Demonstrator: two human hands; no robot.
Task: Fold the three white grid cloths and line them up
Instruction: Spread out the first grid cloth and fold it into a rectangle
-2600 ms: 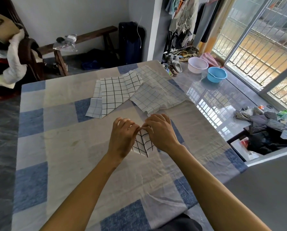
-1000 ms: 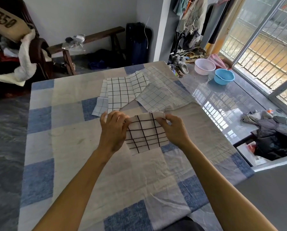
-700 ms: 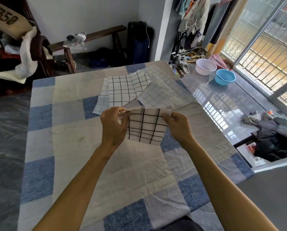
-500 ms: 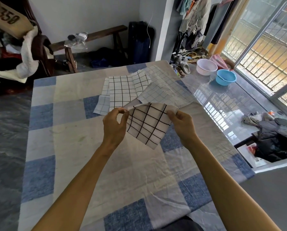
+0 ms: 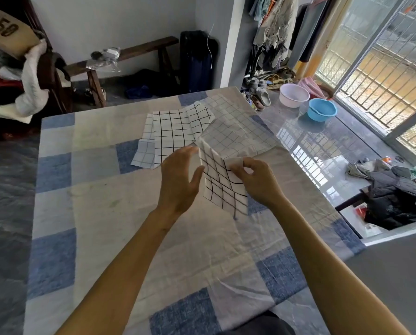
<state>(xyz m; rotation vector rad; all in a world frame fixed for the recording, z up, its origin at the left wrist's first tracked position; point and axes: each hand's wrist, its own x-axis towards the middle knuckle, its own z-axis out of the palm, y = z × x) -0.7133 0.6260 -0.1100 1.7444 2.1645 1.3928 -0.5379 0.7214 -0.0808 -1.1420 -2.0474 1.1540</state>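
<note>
Grid cloth in hand (image 5: 222,187) sits at the centre of the frame, a white piece with bold black lines, raised a little off the table and hanging slanted so that its lower corner points down towards the tablecloth (image 5: 93,213). The right hand (image 5: 257,182) pinches it near its upper right edge, thumb and forefinger closed on a small turned-over flap of the fabric, the other fingers curled loosely behind. The left hand (image 5: 178,180) is spread wide just left of the cloth, fingers straight and thumb out – its fingertips lie by the cloth's upper left corner and its thumb by the left edge, though whether they touch the fabric cannot be told. Both bare forearms reach in from the bottom of the frame. Higher up, in the upper middle of the frame, two more white cloths lie flat and unfolded on the table: a bold-grid cloth (image 5: 173,134) to the left and a fine-grid cloth (image 5: 236,131) to the right, the two overlapping where they meet. A paler checked strip shows at the bold-grid cloth's left side; which piece it belongs to cannot be told. The tablecloth is beige with blue squares and creased. At the upper right, on the glossy floor beside a barred window, stand a white basin (image 5: 294,95) and a blue basin (image 5: 321,110) – close together. A wooden bench (image 5: 129,54) runs along the far wall at the upper left of centre.
</note>
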